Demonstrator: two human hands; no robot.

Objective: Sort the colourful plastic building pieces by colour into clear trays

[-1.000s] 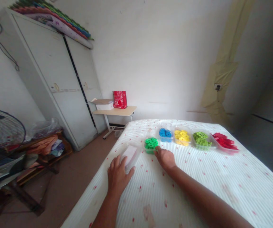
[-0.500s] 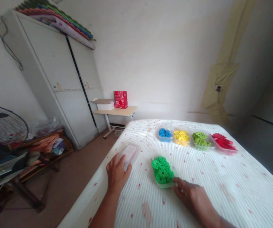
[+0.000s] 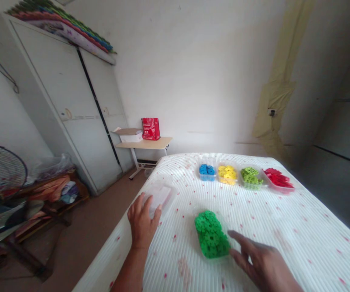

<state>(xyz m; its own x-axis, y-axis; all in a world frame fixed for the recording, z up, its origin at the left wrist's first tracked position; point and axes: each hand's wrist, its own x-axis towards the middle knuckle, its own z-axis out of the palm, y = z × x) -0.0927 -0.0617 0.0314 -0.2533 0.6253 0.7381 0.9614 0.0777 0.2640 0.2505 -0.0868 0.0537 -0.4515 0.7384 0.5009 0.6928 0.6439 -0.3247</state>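
Observation:
My left hand (image 3: 141, 221) rests with its fingers spread at the near left edge of a clear plastic container (image 3: 164, 194), which has something pale inside or beneath it. My right hand (image 3: 256, 257) is beside a clear tub of green snowflake-shaped plastic pieces (image 3: 211, 235), index finger stretched out and thumb apart from it. Its fingertips are at the tub's right edge; whether they touch it I cannot tell. Neither hand has anything visibly gripped.
Across the table's far side stand tubs of blue pieces (image 3: 207, 172), yellow pieces (image 3: 227, 174), light green pieces (image 3: 250, 178) and red pieces (image 3: 278, 180). A striped, dotted cloth (image 3: 193, 271) covers the table. A fan (image 3: 1, 166) is at left; a red bag (image 3: 151, 129) sits on a small desk.
The tub of green pieces has come nearer to me and slightly right. My right hand has shifted nearer and right, its fingers spreading wider. The view has turned slightly; my left hand stays by the container.

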